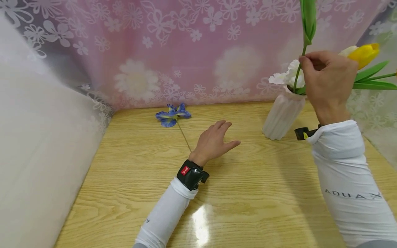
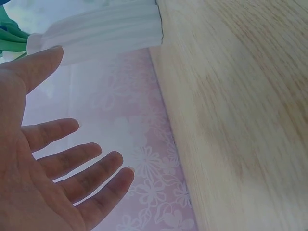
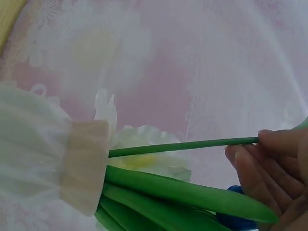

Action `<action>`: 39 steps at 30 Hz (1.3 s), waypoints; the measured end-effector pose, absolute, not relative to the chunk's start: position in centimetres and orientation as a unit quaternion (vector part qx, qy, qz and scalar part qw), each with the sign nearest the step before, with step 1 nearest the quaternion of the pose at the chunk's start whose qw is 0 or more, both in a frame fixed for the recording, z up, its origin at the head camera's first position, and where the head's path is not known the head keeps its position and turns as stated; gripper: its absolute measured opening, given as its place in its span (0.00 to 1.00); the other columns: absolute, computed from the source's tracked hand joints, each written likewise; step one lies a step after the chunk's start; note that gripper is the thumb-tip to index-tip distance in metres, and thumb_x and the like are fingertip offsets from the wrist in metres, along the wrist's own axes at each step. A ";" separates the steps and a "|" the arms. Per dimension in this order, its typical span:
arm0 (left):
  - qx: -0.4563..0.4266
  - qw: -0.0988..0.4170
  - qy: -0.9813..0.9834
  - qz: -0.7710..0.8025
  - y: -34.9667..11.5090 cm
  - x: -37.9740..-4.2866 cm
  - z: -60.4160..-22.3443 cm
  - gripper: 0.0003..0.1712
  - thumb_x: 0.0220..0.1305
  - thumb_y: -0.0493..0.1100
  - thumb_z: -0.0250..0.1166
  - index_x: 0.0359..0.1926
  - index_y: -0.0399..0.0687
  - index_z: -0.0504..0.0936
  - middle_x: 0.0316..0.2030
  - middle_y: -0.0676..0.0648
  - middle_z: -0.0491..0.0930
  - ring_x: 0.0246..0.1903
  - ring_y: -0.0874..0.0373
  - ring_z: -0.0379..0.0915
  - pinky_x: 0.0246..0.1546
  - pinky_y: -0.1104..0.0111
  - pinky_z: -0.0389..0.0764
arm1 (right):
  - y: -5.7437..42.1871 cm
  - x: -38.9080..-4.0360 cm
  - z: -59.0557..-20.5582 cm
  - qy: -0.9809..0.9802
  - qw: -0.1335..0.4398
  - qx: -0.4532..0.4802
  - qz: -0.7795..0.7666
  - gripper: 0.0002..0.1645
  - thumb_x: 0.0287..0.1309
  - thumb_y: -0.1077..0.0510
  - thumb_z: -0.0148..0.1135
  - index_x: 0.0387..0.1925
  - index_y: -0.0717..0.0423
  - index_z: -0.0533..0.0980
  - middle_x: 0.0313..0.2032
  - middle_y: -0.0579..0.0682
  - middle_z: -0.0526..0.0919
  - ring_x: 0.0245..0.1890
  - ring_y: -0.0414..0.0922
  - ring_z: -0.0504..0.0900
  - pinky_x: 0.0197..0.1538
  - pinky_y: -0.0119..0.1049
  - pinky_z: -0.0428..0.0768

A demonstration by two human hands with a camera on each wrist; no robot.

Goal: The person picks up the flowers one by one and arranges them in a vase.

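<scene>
My right hand (image 1: 332, 74) pinches a green flower stem (image 3: 183, 146) between thumb and fingers, above the vase. Long green leaves (image 1: 308, 24) rise over the hand, and the flower's head lies beyond the top of the head view. The stem's lower end goes into the mouth of a white ribbed vase (image 1: 283, 115), which looks tilted there. A white ruffled flower (image 1: 291, 72) and a yellow tulip (image 1: 366, 55) are at the vase too. Palm up to the vase side, my left hand (image 1: 212, 141) holds nothing, its fingers spread over the table.
A blue iris (image 1: 170, 115) lies on the wooden table (image 1: 139, 179), its thin stem running toward my left wrist. Behind the table hangs a pink curtain (image 1: 186, 69) with white flower prints. A pale wall (image 1: 40, 137) stands along the left.
</scene>
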State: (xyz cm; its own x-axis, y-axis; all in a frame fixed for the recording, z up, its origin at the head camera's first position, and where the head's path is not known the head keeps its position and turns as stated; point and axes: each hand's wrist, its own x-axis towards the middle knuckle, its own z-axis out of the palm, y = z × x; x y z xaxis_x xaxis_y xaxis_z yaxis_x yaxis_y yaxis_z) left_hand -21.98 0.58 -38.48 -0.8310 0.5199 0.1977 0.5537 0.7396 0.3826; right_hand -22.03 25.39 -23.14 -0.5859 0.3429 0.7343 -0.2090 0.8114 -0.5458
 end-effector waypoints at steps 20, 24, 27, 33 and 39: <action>-0.273 0.018 -0.936 -0.222 0.6 -22.2 -38.9 0.40 0.61 0.67 0.59 0.66 0.50 0.69 0.66 0.44 0.63 0.58 0.48 0.68 0.49 0.57 0.75 | 28.4 -21.8 -22.8 -0.937 0.180 -0.101 0.283 0.29 0.64 0.43 0.50 0.44 0.64 0.83 0.12 0.26 0.75 0.12 0.27 0.75 0.25 0.29 0.75; -0.273 0.021 -0.935 -0.223 0.5 -22.2 -39.0 0.39 0.61 0.66 0.60 0.66 0.49 0.69 0.66 0.44 0.64 0.57 0.48 0.69 0.49 0.58 0.75 | 29.0 -22.1 -23.0 -0.952 0.090 -0.097 0.278 0.31 0.65 0.42 0.51 0.45 0.66 0.82 0.18 0.40 0.83 0.18 0.35 0.82 0.41 0.39 0.77; -0.272 0.018 -0.937 -0.219 0.5 -22.2 -39.1 0.39 0.61 0.66 0.60 0.66 0.49 0.70 0.66 0.44 0.64 0.57 0.48 0.69 0.49 0.58 0.75 | 29.2 -22.0 -23.8 -0.950 0.060 -0.089 0.292 0.30 0.65 0.43 0.52 0.44 0.67 0.81 0.21 0.46 0.85 0.21 0.40 0.84 0.40 0.39 0.79; -0.273 0.018 -0.937 -0.216 0.6 -22.1 -39.4 0.38 0.61 0.66 0.60 0.64 0.49 0.71 0.65 0.44 0.65 0.58 0.49 0.69 0.49 0.58 0.76 | 28.8 -21.3 -25.4 -0.953 0.043 -0.089 0.287 0.28 0.66 0.43 0.52 0.41 0.65 0.82 0.23 0.49 0.86 0.22 0.41 0.84 0.36 0.43 0.76; -0.272 0.017 -0.937 -0.218 0.6 -22.2 -39.8 0.38 0.61 0.66 0.60 0.64 0.49 0.72 0.65 0.44 0.65 0.57 0.50 0.70 0.47 0.58 0.76 | 28.1 -20.7 -26.7 -0.949 0.044 -0.062 0.307 0.29 0.66 0.42 0.51 0.43 0.65 0.80 0.26 0.50 0.86 0.22 0.42 0.85 0.27 0.28 0.75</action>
State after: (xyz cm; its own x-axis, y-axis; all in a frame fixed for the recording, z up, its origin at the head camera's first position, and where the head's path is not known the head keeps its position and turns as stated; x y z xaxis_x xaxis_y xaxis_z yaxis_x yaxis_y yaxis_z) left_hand -22.15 0.59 -39.84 -0.8516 0.5021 0.1506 0.5171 0.7574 0.3988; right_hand -20.71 28.12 -26.70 -0.9884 0.1448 0.0448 0.0910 0.8034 -0.5884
